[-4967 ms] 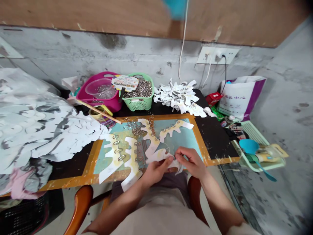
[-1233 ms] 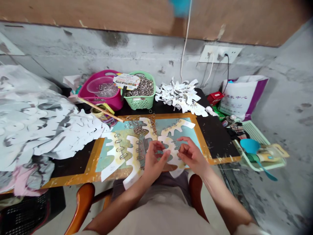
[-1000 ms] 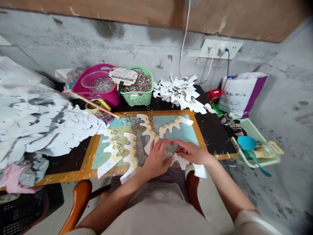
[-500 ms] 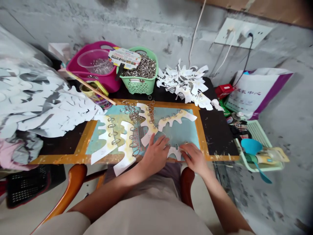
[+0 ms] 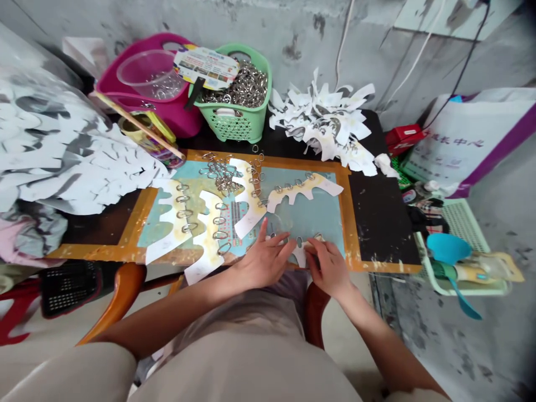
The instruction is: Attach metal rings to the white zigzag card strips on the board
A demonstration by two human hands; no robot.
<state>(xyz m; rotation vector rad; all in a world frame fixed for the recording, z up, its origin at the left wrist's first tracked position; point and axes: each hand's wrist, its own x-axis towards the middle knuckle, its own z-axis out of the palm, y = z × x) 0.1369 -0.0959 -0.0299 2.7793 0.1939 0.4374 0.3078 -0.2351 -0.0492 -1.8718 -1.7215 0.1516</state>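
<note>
My left hand (image 5: 263,258) lies flat with spread fingers on a white paper cut-out (image 5: 300,254) at the near edge of the orange-framed teal board (image 5: 347,218). My right hand (image 5: 329,266) rests beside it, fingers curled onto the same cut-out near a small metal ring; what they pinch is hidden. More scalloped cut-outs with metal rings (image 5: 179,216) lie on the board to the left, and a loose heap of rings (image 5: 221,176) sits at its far edge.
A green basket (image 5: 234,120) full of metal rings and a magenta tub (image 5: 176,114) stand at the back. White cut-out piles lie at the left (image 5: 71,162) and back right (image 5: 330,125). A tray with a teal scoop (image 5: 450,251) and a white bag (image 5: 464,142) sit at the right.
Both hands came down from holding the cut-out in the air and now press it onto the board's near edge. The view tilted downward.
</note>
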